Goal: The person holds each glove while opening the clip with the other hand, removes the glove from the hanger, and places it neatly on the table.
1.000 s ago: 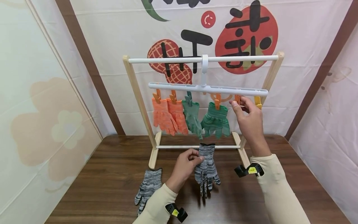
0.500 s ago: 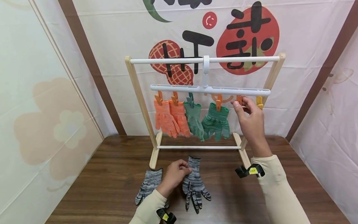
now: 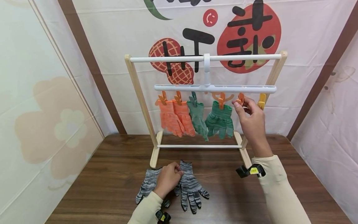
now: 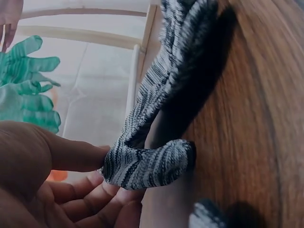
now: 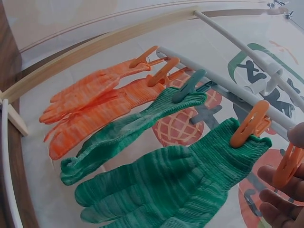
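Hanger (image 3: 237, 89) on rack (image 3: 167, 59), clipped gloves (image 3: 220, 119) below; rack on table (image 3: 232, 189), loose gloves (image 3: 191, 190) before it.

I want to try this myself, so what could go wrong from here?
The hanger hangs from a single hook over the top rod, so a tug by the right hand on the orange clip might tilt or swing it. The left hand pinches the striped grey glove near its cuff, so the glove could slip or fold over if lifted.
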A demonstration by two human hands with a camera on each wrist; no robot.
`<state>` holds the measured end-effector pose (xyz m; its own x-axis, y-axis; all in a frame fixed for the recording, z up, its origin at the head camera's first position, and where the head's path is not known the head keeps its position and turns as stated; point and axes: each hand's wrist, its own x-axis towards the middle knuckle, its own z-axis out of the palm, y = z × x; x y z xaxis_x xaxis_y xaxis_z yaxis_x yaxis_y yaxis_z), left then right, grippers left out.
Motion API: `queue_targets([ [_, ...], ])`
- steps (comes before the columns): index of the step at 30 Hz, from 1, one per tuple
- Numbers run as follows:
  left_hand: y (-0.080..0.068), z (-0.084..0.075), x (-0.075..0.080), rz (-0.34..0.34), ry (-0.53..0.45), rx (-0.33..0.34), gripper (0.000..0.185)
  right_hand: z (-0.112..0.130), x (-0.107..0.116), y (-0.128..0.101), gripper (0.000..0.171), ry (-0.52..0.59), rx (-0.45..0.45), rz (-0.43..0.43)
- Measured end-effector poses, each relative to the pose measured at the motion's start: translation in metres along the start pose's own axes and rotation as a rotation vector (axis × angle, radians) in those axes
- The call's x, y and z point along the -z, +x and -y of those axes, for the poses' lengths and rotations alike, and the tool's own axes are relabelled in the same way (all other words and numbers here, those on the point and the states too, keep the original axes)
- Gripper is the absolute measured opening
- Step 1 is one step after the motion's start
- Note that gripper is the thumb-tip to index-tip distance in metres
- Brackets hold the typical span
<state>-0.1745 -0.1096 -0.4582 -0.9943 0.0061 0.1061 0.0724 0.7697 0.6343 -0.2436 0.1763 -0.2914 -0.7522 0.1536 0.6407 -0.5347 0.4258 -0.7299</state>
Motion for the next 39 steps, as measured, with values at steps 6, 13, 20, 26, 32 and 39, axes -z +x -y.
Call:
queue_targets([
  [6,0.001,0.003,0.001,0.004,0.042,0.016,0.014,0.0,-0.001,-0.001,0.044,-0.021,-0.032,-0.007],
  [13,0.0,0.009,-0.002,-0.009,0.119,0.001,0.025,-0.002,-0.003,-0.002,0.045,-0.021,-0.054,-0.001],
  [20,-0.003,0.012,-0.003,-0.032,0.177,-0.046,0.034,-0.004,-0.003,-0.004,0.043,-0.021,-0.056,-0.011],
  [26,-0.007,0.01,-0.002,-0.026,0.237,-0.055,0.036,-0.007,-0.004,-0.005,0.041,-0.018,-0.061,-0.013],
  [32,-0.008,0.009,-0.001,-0.014,0.266,-0.043,0.037,-0.006,-0.004,-0.008,0.044,-0.026,-0.086,0.004],
  [39,-0.011,0.01,0.001,-0.013,0.273,-0.035,0.029,-0.007,-0.005,-0.011,0.046,-0.017,-0.118,0.019],
])
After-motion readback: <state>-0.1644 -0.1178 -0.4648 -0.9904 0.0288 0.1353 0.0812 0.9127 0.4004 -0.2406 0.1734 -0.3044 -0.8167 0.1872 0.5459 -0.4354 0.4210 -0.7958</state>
